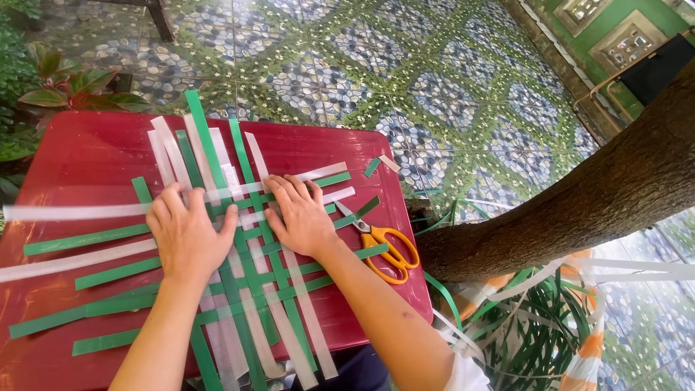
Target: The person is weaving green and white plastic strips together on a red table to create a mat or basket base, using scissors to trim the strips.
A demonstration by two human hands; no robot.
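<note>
Strips of the green-and-white woven mat (246,253) may slide apart if either flat palm lifts. Left hand (187,233) and right hand (302,216) press down with fingers spread, gripping nothing; scissors (384,246) lie just right.

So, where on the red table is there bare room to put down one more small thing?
The red table is bare at its far left corner, behind the white strips. A smaller bare patch lies at the far right, before the two cut strip pieces. The middle is crowded: both hands press on the woven mat, left hand, right hand. The scissors take the right edge.
</note>
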